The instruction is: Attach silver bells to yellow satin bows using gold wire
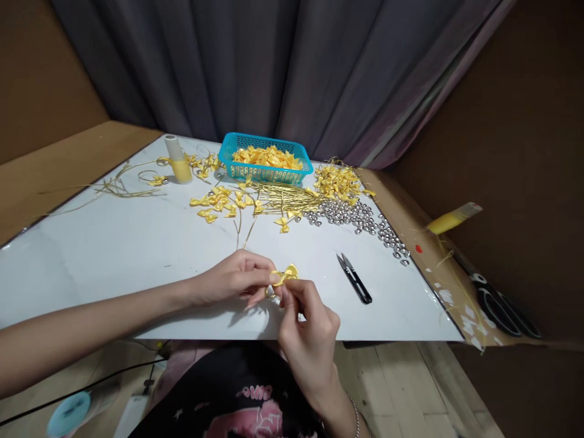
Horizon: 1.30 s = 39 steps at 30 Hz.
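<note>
A small yellow ribbon bow (286, 274) is pinched between both hands just above the white table top (114, 249), near its front edge. My left hand (232, 278) comes in from the left and grips the bow's left side with its fingertips. From below, my right hand (306, 325) closes its thumb and fingers on the bow's underside, where a small gold ring or wire shows. Black thread snips (354, 278) lie on the table a little to the right of the hands.
A blue basket (228, 152) of yellow bows stands at the back. Loose bows (218, 202), gold wires (283, 199), silver bells (360, 218) and a thread spool (179, 159) lie before it. Large scissors (504, 310) and a yellow tube (451, 219) rest at right.
</note>
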Motion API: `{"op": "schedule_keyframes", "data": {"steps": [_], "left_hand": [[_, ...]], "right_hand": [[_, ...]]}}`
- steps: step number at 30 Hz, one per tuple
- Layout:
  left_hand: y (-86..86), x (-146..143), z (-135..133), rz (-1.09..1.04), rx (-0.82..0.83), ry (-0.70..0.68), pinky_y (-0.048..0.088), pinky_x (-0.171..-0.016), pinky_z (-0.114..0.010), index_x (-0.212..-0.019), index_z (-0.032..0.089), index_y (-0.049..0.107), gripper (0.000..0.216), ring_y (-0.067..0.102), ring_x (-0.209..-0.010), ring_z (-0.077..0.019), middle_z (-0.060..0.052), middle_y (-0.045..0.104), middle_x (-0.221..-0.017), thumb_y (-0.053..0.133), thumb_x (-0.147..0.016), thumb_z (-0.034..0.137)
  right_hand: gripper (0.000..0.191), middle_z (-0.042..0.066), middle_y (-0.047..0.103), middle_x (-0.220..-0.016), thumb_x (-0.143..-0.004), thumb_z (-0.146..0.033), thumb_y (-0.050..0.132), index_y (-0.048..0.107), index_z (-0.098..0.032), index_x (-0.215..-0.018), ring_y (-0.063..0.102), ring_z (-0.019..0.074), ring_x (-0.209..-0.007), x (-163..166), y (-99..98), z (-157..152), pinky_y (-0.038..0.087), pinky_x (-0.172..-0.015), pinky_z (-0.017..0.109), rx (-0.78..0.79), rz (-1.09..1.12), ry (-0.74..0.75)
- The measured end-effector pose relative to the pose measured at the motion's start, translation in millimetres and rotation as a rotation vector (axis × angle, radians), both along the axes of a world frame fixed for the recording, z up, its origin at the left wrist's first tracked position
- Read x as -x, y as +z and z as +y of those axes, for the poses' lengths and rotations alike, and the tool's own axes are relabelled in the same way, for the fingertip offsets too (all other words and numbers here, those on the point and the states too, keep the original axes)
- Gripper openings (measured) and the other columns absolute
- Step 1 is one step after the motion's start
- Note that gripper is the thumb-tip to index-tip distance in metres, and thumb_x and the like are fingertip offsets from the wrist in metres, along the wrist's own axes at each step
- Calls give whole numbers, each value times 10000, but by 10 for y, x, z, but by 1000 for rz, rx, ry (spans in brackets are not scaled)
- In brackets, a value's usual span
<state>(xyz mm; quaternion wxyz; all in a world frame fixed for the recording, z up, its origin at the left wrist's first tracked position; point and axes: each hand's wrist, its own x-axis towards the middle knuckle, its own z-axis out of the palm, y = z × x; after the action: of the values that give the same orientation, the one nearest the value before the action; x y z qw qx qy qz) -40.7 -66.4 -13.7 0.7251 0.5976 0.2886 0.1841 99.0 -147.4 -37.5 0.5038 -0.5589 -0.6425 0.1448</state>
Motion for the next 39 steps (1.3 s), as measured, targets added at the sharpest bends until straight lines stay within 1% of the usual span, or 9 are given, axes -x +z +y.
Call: {"op": "schedule_keyframes", "data": {"steps": [2, 5, 8, 11, 15, 21, 25, 29, 39], "left_hand": [[16, 6, 3, 6, -7, 0, 222, -411, -197, -712, 117, 592, 269, 340, -369, -62, 48, 480, -400, 555, -817, 363], [18, 19, 12, 5, -21, 18, 226, -418, -197, -741, 111, 613, 266, 356, -382, -64, 47, 477, -406, 551, -824, 356], [-1, 35, 24, -2, -18, 14, 220, -415, -192, -756, 108, 625, 255, 335, -377, -56, 54, 463, -403, 541, -833, 336], [-27, 47, 38, -13, 22, -19, 212, -404, -186, -732, 118, 608, 254, 326, -371, -53, 49, 471, -411, 548, -825, 346], [-47, 53, 57, -49, 83, -34, 188, -381, -181, -746, 116, 617, 247, 327, -367, -53, 41, 480, -426, 561, -810, 348], [-39, 38, 59, -107, 136, -61, 178, -357, -178, -736, 106, 621, 228, 329, -359, -49, 38, 474, -436, 570, -800, 319], [-19, 33, 54, -88, 121, -69, 193, -355, -175, -731, 105, 608, 239, 352, -370, -52, 37, 484, -461, 581, -796, 334], [-6, 45, 48, -78, 71, -100, 216, -369, -175, -729, 111, 583, 243, 371, -375, -51, 41, 499, -487, 581, -806, 341], [-40, 63, 37, -11, -49, -157, 255, -417, -181, -728, 121, 554, 262, 404, -423, -68, 37, 493, -491, 519, -871, 338]], "right_hand": [[137, 30, 689, -748, -877, -98, 428, 526, -189, -908, 653, 122, -614, -56, 27, -26, 498, -548, 204, 53, 32, 55], [148, 11, 683, -731, -886, -112, 428, 456, -199, -1002, 641, 115, -594, -155, 68, -78, 501, -537, 194, 154, 75, 175], [163, 6, 655, -749, -888, -96, 416, 413, -206, -1008, 628, 105, -603, -229, 82, -106, 499, -549, 186, 179, 72, 240], [145, 7, 629, -799, -897, -77, 421, 445, -210, -952, 623, 97, -655, -270, 66, -91, 495, -589, 185, 142, 32, 274], [124, 10, 614, -780, -901, -81, 481, 523, -197, -904, 591, 122, -695, -323, 41, -58, 485, -646, 237, 36, -82, 275], [216, 34, 615, -765, -880, -4, 461, 562, -183, -949, 522, 145, -664, -390, 42, -41, 455, -606, 283, -108, -206, 319], [252, 36, 636, -778, -868, 19, 459, 562, -194, -956, 505, 146, -655, -377, 39, -23, 443, -592, 286, -152, -207, 328], [244, 46, 639, -751, -846, 48, 491, 574, -166, -926, 490, 139, -637, -345, 18, -10, 423, -569, 282, -218, -159, 336], [224, 42, 620, -721, -838, 49, 518, 579, -157, -900, 483, 132, -627, -280, 28, -6, 415, -563, 273, -230, -133, 334]]}}
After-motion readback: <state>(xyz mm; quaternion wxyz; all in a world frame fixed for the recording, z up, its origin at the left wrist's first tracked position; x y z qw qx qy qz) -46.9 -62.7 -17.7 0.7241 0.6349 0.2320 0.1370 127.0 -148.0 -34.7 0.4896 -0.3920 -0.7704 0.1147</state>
